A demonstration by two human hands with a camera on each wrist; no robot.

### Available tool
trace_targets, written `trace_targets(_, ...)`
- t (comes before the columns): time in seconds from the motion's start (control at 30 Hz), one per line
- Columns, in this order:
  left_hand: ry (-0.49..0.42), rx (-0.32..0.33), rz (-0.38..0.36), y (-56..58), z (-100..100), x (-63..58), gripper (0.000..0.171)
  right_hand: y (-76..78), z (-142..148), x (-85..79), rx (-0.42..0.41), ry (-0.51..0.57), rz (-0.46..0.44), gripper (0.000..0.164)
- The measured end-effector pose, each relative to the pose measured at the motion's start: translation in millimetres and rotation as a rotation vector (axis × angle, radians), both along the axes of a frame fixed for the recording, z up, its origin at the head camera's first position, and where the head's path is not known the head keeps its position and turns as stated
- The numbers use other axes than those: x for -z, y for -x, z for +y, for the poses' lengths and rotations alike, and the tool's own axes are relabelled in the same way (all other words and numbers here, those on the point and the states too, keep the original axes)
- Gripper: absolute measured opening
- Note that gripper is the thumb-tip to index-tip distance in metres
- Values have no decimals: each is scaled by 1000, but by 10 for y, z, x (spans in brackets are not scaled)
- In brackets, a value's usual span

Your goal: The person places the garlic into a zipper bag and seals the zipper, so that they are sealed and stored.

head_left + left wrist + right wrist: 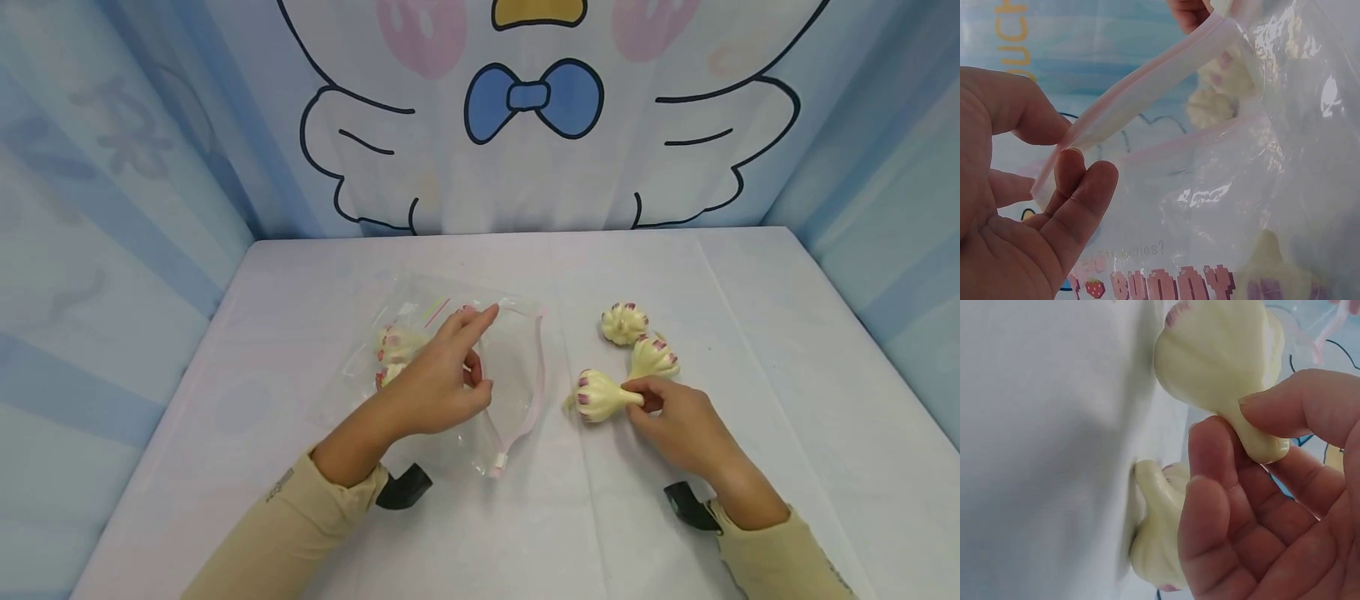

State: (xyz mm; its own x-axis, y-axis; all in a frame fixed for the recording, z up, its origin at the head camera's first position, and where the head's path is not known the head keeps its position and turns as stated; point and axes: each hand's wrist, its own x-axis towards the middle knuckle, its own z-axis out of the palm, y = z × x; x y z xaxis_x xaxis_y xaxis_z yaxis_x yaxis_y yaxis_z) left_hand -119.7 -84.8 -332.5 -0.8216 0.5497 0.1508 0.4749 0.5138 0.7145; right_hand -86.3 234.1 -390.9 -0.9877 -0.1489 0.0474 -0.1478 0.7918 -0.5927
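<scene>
My left hand (438, 375) pinches the pink zip edge of a clear zip bag (1141, 87) between thumb and fingers, and the bag's mouth stands spread apart. Pink lettering and a strawberry are printed on its film in the left wrist view. Inside it lie garlic bulbs (400, 343), partly hidden behind that hand. To the right of the bag, my right hand (682, 425) grips a cream garlic bulb (1222, 356) by its stem, the round end with purple marks pointing toward the bag. Just behind are two more bulbs, one nearer (654, 358) and one farther (624, 323).
A white cloth covers the table (300, 533). Blue-and-white curtains (112, 208) stand on both sides, and a cartoon backdrop with a blue bow tie (528, 96) hangs behind. Black straps or mounts (405, 487) show at both cuffs.
</scene>
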Motion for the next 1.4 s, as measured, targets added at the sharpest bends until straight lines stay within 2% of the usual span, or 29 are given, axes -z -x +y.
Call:
trace_targets(0.3,9,-3,-2,6,-1,8,79,-23,-63,-102,20,67,54,18)
trace_targets(0.57,12,3,9,15,3,6,79,-78,-182,-246,8,215,37,20)
trace_targets(0.73,31,-8,8,11,7,-2,79,-91,-274,-306,-14,264,37,21)
trace_targets(0.87,31,-11,11,4,10,-4,79,-85,-364,-286,-61,322,64,19)
trace_targets(1.1,17,-5,11,5,5,-3,78,-25,-514,-187,-198,409,152,21)
trace_targets(1.4,-3,4,19,12,5,-10,78,4,-691,-122,-240,392,80,20)
